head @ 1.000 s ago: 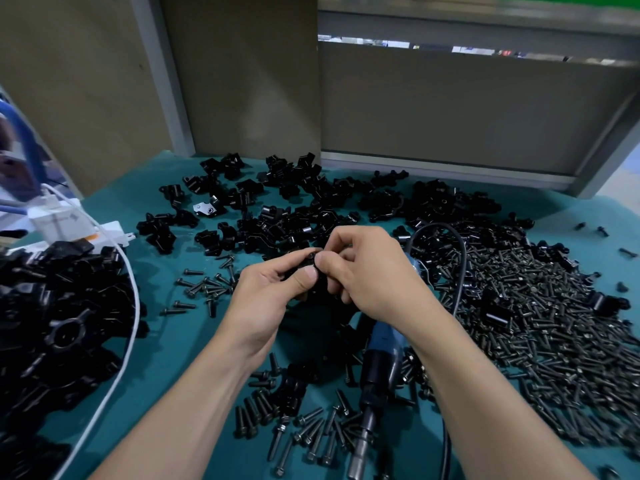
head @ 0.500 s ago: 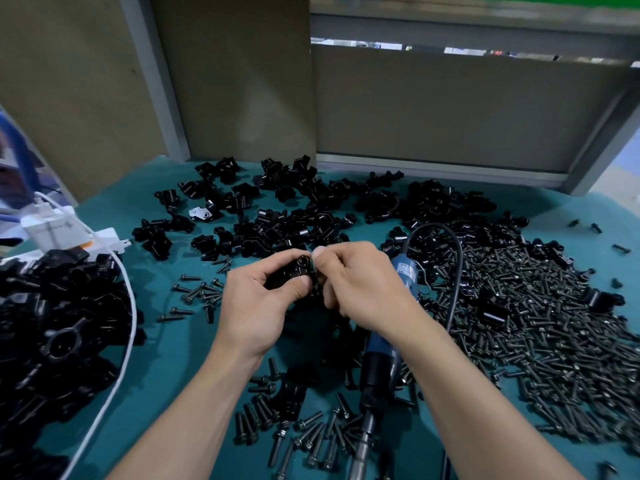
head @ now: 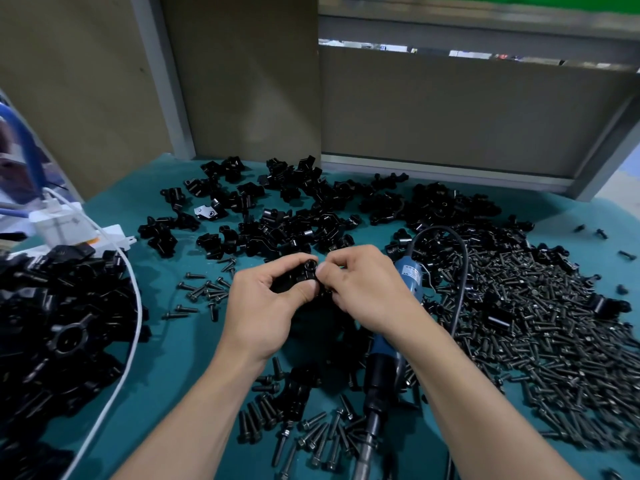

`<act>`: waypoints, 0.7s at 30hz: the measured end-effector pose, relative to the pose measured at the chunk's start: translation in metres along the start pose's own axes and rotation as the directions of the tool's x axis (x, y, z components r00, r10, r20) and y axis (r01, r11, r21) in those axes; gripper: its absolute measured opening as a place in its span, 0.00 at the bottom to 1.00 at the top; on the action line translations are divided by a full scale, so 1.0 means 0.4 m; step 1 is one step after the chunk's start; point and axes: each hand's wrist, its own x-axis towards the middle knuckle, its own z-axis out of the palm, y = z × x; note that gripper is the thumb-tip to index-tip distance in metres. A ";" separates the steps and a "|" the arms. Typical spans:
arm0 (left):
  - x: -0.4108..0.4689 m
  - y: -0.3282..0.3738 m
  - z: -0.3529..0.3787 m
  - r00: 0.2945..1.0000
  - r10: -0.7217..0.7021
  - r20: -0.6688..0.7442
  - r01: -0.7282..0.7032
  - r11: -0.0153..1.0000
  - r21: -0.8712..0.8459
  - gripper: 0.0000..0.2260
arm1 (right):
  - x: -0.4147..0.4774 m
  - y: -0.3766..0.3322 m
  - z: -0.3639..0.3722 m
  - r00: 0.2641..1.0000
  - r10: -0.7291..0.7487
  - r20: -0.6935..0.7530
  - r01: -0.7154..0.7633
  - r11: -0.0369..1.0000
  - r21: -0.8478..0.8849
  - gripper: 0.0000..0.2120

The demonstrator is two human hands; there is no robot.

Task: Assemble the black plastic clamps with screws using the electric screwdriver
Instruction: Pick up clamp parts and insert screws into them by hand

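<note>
Holding the clamp [head: 309,274] up over the middle of the table [head: 173,358], both hands are busy with it. The left hand [head: 263,306] grips it from the left, thumb and fingers curled round the body. The right hand [head: 363,289] pinches at its right edge with the fingertips bunched tight. Can't tell if there's a screw between those fingertips, it's too small and hidden. One round hole on the clamp faces up toward the camera.

What the next move turns on, imo, is the screwdriver [head: 379,372]. It lies flat on the table right under the right forearm. Its long axis runs near-to-far, with the bit end toward the person and the blue end with the cable [head: 465,271] pointing away. So the right hand is nearer by far. It only needs to drop down and back to grab it while the left holds the clamp.

The big heap of screws [head: 536,334] sits off to the right too, so that side has everything in reach. Loose clamps [head: 294,223] are piled at the back, well apart from the hands.
</note>
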 end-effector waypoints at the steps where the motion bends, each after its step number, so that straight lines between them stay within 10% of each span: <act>1: 0.000 0.000 -0.001 1.000 0.000 0.003 0.000 1.000 -0.006 0.24 | 0.000 0.001 0.001 1.000 -0.006 -0.015 0.006 1.000 -0.031 0.19; 13: 0.000 -0.002 -0.003 0.998 -0.061 0.000 0.061 0.998 -0.021 0.21 | -0.001 0.003 -0.040 0.999 0.025 -0.039 -0.030 0.992 -0.123 0.23; 21: 0.002 -0.015 0.002 0.964 -0.253 -0.082 0.244 0.964 -0.109 0.20 | -0.100 0.049 -0.116 0.886 0.378 -0.269 -0.457 0.812 -0.363 0.26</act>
